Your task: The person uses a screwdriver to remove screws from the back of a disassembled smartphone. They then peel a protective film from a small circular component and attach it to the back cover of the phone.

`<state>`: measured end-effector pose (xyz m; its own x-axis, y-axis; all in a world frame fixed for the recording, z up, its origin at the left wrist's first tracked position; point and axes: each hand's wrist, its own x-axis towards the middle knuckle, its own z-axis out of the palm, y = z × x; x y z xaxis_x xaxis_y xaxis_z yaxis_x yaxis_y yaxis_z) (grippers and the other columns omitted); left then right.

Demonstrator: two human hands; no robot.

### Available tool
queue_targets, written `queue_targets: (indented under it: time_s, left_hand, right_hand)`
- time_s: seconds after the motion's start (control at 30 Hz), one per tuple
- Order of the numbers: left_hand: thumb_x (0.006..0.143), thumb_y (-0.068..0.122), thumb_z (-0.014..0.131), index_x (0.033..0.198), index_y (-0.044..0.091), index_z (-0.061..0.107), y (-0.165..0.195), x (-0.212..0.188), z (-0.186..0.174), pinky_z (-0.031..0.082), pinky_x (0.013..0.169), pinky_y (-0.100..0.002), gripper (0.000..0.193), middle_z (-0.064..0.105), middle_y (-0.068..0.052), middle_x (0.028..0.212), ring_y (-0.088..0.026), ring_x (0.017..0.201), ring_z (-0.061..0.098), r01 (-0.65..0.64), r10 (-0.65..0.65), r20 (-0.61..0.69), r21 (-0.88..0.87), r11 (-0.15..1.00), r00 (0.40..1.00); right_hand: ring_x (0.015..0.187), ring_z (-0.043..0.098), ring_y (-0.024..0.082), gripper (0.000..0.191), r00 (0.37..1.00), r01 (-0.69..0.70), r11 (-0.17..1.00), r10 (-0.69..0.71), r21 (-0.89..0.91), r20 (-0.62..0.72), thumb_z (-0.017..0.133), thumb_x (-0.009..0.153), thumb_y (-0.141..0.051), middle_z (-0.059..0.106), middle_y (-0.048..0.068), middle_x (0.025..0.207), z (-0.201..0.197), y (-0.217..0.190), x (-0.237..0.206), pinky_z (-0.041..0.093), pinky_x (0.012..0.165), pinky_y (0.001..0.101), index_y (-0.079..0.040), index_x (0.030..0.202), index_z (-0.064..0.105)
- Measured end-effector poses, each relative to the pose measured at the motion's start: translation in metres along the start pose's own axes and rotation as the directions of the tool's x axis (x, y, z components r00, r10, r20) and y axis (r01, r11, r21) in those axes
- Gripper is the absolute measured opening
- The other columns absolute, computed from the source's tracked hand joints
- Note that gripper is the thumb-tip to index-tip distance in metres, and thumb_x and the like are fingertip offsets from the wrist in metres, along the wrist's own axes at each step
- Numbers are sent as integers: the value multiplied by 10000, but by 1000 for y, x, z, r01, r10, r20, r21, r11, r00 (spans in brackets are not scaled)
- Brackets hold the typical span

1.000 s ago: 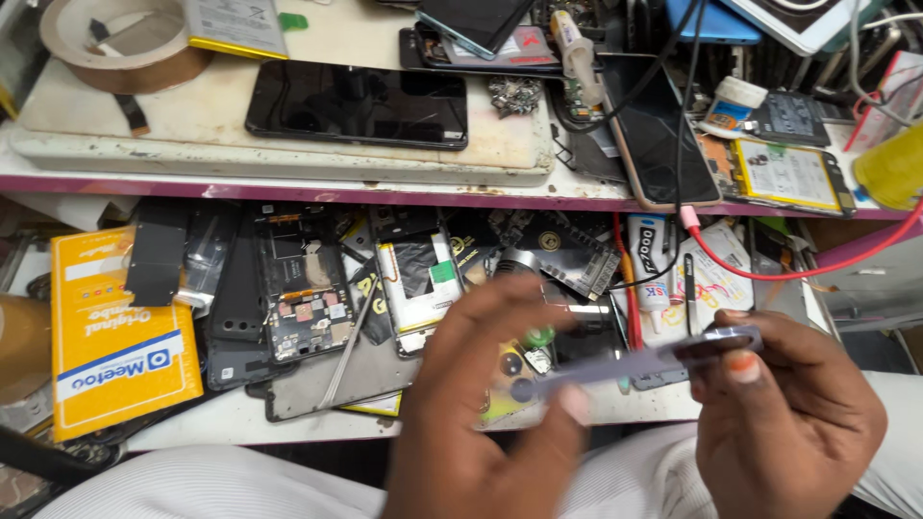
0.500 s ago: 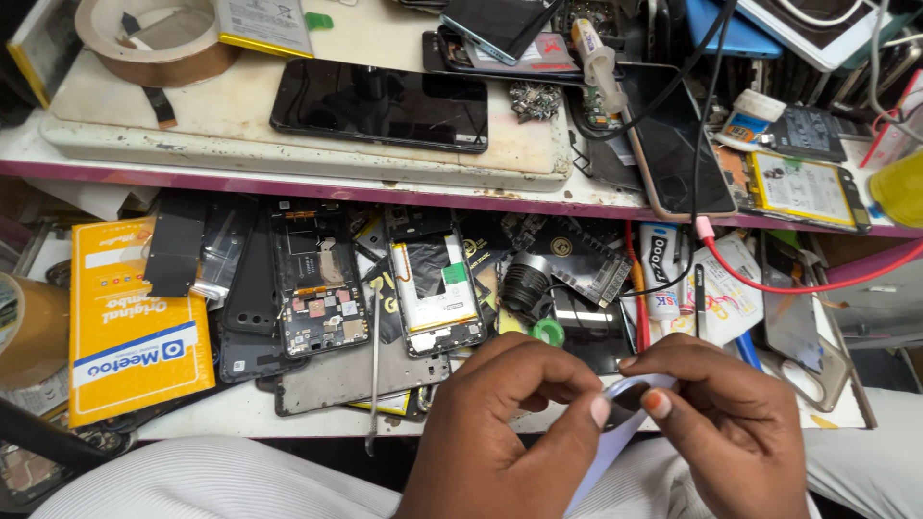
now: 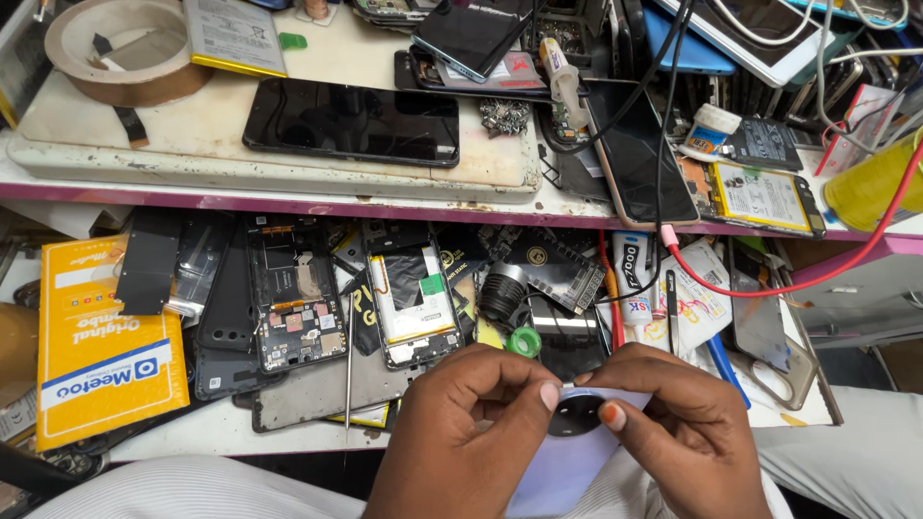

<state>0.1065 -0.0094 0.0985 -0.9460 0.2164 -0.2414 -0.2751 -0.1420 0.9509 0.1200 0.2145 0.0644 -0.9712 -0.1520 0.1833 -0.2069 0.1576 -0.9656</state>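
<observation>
Head view: the left hand (image 3: pixel 461 432) and right hand (image 3: pixel 673 423) both pinch the top edge of a lavender back cover (image 3: pixel 567 452), held low over the lap in front of the bench (image 3: pixel 288 187). Fingers are closed on its rim beside the round camera ring (image 3: pixel 577 413). The cover is off any phone; opened phones (image 3: pixel 293 303) lie untouched on the lower shelf.
</observation>
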Motion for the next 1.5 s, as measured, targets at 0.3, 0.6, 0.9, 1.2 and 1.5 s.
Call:
queue_targets:
  time_s: [0.3,0.6,0.9,1.2,1.5]
  left_hand:
    - [911,164,704,901,-13,758,-12,11,-6,511,617,-224,186,704,-21,761,-44,692,611,28,-21,115,-59,998,993]
    - [934,105,686,911,-45,726,-16,17,-8,526,654,-240,157,717,-56,798,-73,720,625,118,-71,168,-287,951,983]
    - [912,128,684,909,-16,741,-6,15,-4,562,676,-243,154,733,-59,784,-84,721,675,80,-64,75,-222,972,995]
    - [903,72,682,994,-42,714,-19,23,-2,549,700,-260,149,722,-66,844,-94,766,656,46,-39,29,-302,952,999]
    - [922,87,673,1001,-61,722,-19,27,-4,567,740,-274,174,756,-113,857,-119,787,695,22,-15,22,-348,937,1000]
  right_hand:
    - [893,671,211,184,999,-5,999,4,35,33,704,901,-16,730,173,958,-6,2,1,518,794,319,94,1023,787]
    - [895,696,224,183,998,-10,1000,11,-24,59,711,894,-30,700,170,976,-3,1,8,539,814,331,81,1009,799]
    - [922,738,214,304,979,-191,968,200,165,-41,717,860,13,773,204,1012,-1,7,10,581,811,323,107,1148,730]
    - [866,707,178,407,968,-201,912,241,357,-72,697,878,48,756,197,1003,-4,12,12,558,735,291,110,1276,640]
    - [918,714,215,363,976,-163,826,215,540,-35,671,931,3,738,197,1020,-19,16,8,569,807,343,133,1266,619]
